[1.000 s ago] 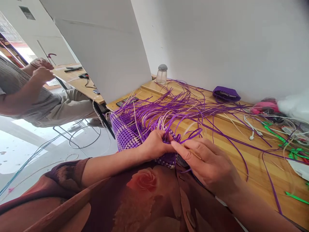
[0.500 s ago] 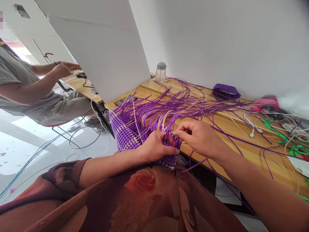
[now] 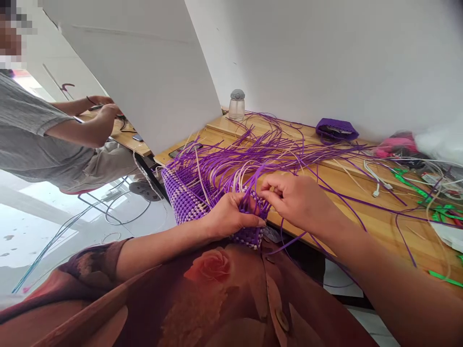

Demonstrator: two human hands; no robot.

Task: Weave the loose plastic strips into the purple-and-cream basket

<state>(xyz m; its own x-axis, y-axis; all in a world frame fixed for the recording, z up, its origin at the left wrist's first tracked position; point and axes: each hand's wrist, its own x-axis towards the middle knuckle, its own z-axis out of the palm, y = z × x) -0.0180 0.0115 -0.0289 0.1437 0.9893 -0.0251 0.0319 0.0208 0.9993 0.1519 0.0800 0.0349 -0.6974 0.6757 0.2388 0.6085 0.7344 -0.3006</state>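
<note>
A purple and white woven basket (image 3: 184,200) rests against my front at the table's edge, with long loose purple and cream strands (image 3: 253,154) fanning out from its rim over the tabletop. My left hand (image 3: 231,214) grips the basket's right end, its thumb along the outer face and its other fingers partly hidden among the strands. Close beside it, my right hand (image 3: 289,195) is closed in a pinch on a purple strand at the rim. The exact spot between those fingertips is too small to make out fully.
On the wooden table (image 3: 307,241) stand a clear bottle (image 3: 237,106) and a purple woven piece (image 3: 337,130). A phone (image 3: 185,149) lies under the strands. White cable (image 3: 374,180), green ties (image 3: 412,185) and plastic bags (image 3: 439,144) crowd the right. A co-worker (image 3: 54,140) sits beyond the partition at left.
My right hand has lifted slightly and turned, still pinching at the rim. My left hand keeps its hold. The co-worker at left has leaned and shifted an arm.
</note>
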